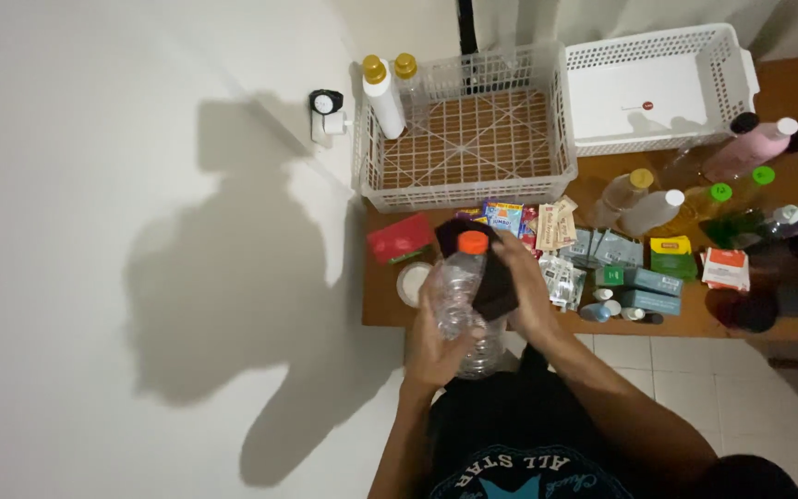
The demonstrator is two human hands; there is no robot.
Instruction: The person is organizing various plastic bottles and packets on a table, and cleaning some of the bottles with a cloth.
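My left hand (431, 337) grips a clear plastic bottle (462, 310) with an orange cap, holding it upright over the near edge of the wooden table (382, 300). My right hand (521, 286) presses a black cloth (491, 282) against the bottle's right side, just below the cap. Both hands are close to my body.
Two white lattice baskets (468, 189) (658, 139) stand at the back of the table, with two gold-capped bottles (382, 94) in the left one's corner. Several bottles (644, 199), small boxes (644, 277), packets (556, 226), a red pouch (399, 237) and a white round lid (411, 282) lie in front.
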